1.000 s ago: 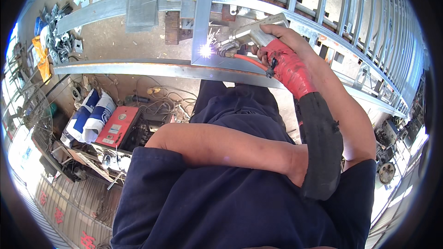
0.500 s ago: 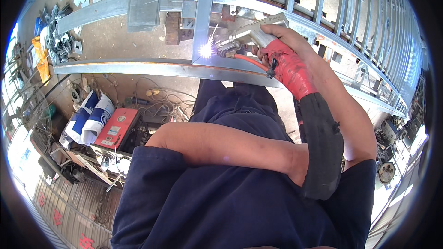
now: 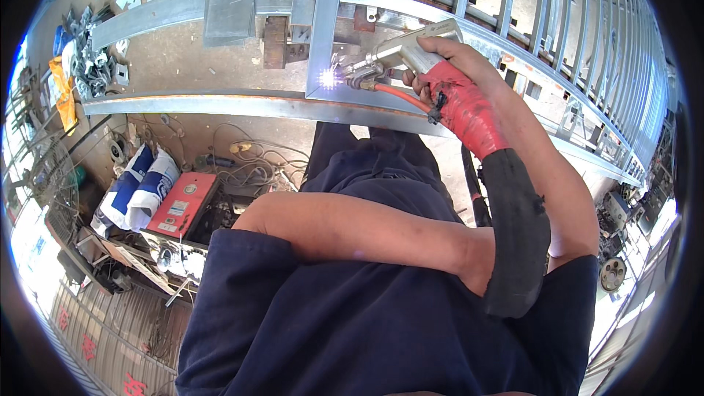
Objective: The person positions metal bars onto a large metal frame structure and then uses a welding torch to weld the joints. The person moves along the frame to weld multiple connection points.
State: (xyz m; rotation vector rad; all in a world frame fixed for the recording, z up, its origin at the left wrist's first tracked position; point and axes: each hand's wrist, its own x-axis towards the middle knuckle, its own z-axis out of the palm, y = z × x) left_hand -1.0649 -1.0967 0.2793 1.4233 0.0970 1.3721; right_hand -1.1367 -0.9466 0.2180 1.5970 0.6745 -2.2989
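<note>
My right hand (image 3: 466, 59) is closed around a handheld welding gun (image 3: 414, 45), whose grip is wrapped in red tape. The gun's tip points left at a bright spark (image 3: 328, 78), at the corner where an upright galvanized bar (image 3: 323, 26) meets a long cross bar (image 3: 242, 106). An orange hose (image 3: 400, 97) joins the gun near its nozzle. From the red wrap, a thick black sleeve (image 3: 517, 242) hangs down over my right forearm side. My left arm crosses my body, and my left hand (image 3: 478, 268) disappears behind that sleeve, its fingers hidden.
Metal railings (image 3: 543, 11) spread across the upper right. A grey plate (image 3: 229, 6) rests on the bar at upper left, with a heap of metal pieces (image 3: 95, 66) beyond. Below left stand a red-topped machine (image 3: 180, 205), blue-and-white bags (image 3: 150, 183), a fan (image 3: 51, 176) and tangled cables (image 3: 257, 154).
The welding gun and right hand have shifted very slightly to the right. The spark has moved a little up and right, and its upward spray is smaller. The left arm stays nearly still.
</note>
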